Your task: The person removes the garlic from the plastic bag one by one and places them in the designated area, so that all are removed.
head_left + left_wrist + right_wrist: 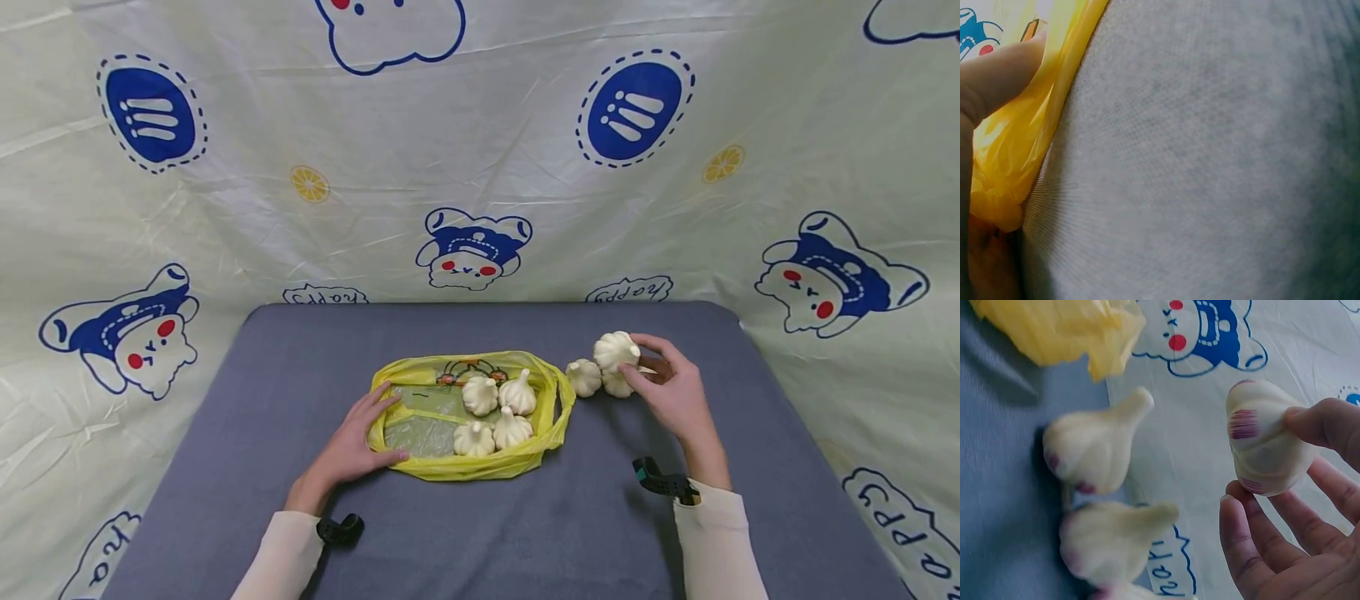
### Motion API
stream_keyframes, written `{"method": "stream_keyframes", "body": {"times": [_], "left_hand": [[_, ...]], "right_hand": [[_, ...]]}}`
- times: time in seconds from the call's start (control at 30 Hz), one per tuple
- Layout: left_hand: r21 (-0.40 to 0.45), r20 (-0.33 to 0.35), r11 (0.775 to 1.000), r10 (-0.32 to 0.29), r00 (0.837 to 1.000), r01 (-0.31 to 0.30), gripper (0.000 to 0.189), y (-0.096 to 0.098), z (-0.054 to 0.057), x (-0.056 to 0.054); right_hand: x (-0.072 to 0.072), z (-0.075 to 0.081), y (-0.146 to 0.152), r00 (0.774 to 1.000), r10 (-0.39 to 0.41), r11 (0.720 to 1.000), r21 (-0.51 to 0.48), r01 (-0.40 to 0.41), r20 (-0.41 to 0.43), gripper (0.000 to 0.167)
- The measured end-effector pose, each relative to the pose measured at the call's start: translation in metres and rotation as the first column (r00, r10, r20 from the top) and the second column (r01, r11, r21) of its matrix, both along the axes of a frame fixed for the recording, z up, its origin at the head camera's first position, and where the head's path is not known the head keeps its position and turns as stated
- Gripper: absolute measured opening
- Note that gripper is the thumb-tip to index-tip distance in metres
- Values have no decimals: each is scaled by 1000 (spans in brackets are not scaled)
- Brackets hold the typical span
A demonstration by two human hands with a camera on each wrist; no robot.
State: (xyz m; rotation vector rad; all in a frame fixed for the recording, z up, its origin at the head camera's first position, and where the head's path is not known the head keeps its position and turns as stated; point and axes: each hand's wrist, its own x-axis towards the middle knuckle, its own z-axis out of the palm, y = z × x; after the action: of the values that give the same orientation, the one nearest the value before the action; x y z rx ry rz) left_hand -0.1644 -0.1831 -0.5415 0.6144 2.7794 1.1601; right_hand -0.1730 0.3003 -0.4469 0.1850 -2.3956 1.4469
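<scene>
My right hand (678,396) pinches a white garlic bulb (617,350) between thumb and fingers, raised above the table. In the right wrist view this garlic bulb (1266,440) shows purple streaks. Below it lie more bulbs, one a garlic bulb (583,377) beside the bag and another garlic bulb (618,385) partly hidden by the held one. A yellow plastic bag (465,471) lies open in the middle, with several garlic bulbs (480,395) in its right half. My left hand (352,446) holds the bag's left end, its thumb (1004,72) over the yellow plastic.
A grey-blue cloth covers the table (480,542). Behind it and at both sides hangs a pale printed sheet (510,142) with cartoon figures. Black bands, one a wristband (663,481), sit at both wrists.
</scene>
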Motion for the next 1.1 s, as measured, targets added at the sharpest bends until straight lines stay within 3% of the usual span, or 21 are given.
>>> {"method": "stream_keyframes", "body": {"times": [0.3,0.73,0.9,1.1], "left_hand": [[13,2,1000,-1,1000,1,88,1,0,0],[10,0,1000,-3,1000,3,89,-1,-2,0],[10,-3,1000,1,1000,-1,88,-1,-2,-1],[4,7,1000,-2,1000,2,88,-1,-1,-2]], "right_hand": [[1,-2,30,990,-134,991,10,134,36,49],[8,-5,64,967,-239,971,44,236,84,49],[7,-13,76,944,-307,951,10,308,117,50],[6,-28,88,897,-399,910,-40,413,192,51]]}}
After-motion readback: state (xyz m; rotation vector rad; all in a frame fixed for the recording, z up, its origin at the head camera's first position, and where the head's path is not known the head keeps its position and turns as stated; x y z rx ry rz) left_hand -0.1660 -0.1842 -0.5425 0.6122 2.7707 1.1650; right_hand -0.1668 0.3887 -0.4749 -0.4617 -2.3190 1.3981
